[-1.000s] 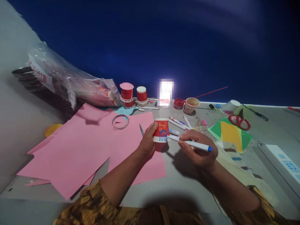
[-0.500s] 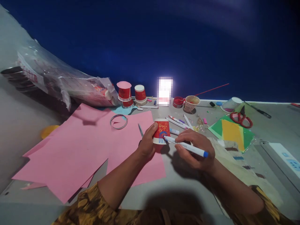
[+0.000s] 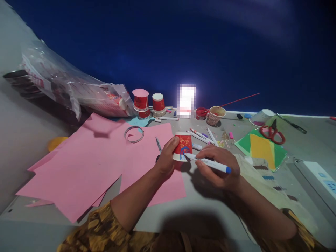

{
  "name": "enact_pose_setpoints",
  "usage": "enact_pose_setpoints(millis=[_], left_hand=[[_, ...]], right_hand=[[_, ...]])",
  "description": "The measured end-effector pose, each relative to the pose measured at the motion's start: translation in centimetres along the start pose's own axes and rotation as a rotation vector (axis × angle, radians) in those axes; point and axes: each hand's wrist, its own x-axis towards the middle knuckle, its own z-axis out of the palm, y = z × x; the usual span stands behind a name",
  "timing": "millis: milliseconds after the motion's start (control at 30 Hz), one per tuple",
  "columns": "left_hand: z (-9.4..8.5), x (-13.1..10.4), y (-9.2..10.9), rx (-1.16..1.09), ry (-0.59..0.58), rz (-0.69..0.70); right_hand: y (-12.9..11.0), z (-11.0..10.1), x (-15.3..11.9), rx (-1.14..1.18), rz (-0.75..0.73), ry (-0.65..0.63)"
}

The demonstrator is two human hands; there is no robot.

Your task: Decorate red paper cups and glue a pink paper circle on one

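My left hand [image 3: 168, 156] grips a red and white paper cup [image 3: 183, 141] by its left side, above the pink paper. Gold lettering and blue drawn lines show on the cup's facing side. Between the thumb and fingers of my right hand [image 3: 219, 163] is a white marker [image 3: 207, 161] with a blue end. Its tip meets the cup at the blue lines, near the lower white band. Just left of my left hand lie scissors [image 3: 158, 144], partly hidden by it. Several markers [image 3: 200, 135] lie on the table behind the cup.
Large pink sheets [image 3: 86, 164] cover the left, with a tape ring [image 3: 134, 134] on them. Behind stand upside-down cups [image 3: 158, 103], a glowing blurred screen [image 3: 186, 100] and a patterned cup [image 3: 216, 115]. Red-handled scissors [image 3: 272, 134] rest on green and yellow sheets [image 3: 262, 148] at right.
The whole view has shifted slightly to the right. The marker tip has moved a little along the blue lines on the cup. Both hands keep their holds.
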Motion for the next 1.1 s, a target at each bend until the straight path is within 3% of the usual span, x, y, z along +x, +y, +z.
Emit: enact_pose_setpoints(millis=[1100], left_hand=[[0.27, 0.08, 0.17, -0.092, 0.021, -0.046]], right_hand=[[0.02, -0.42, -0.03, 0.055, 0.025, -0.019]])
